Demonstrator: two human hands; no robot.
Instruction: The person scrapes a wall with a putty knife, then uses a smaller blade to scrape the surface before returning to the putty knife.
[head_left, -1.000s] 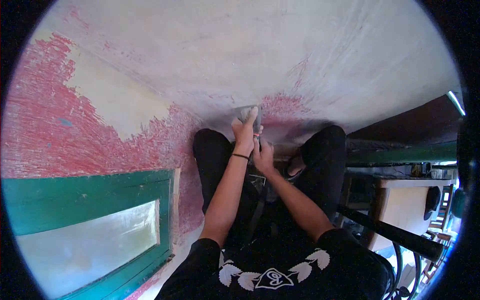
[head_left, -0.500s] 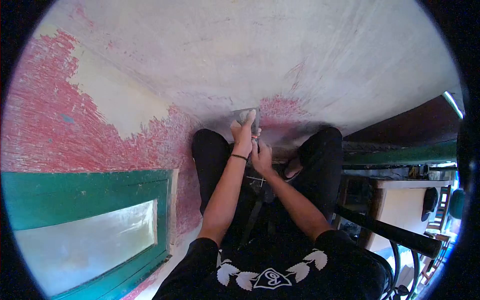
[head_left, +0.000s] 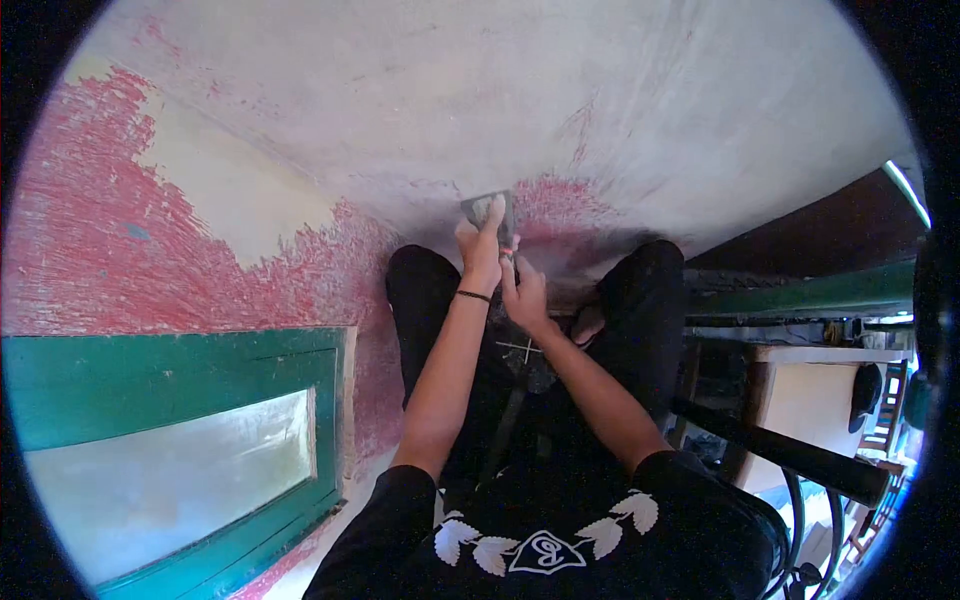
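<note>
A flat grey scraper with a dark handle lies against the pale wall, at the left edge of a patch of red paint. My left hand, with a dark band at the wrist, presses on the scraper's blade with its fingers stretched up and is closed round its lower part. Just below and to the right, my right hand grips the handle. The fingers partly hide the handle.
A green-framed window is at the lower left, below rough red paint. My knees stand either side of my hands. At the right are a black metal chair arm, a table and a green beam.
Both hands and the scraper have moved slightly up the wall. My right hand's index finger is now more stretched out along the handle.
</note>
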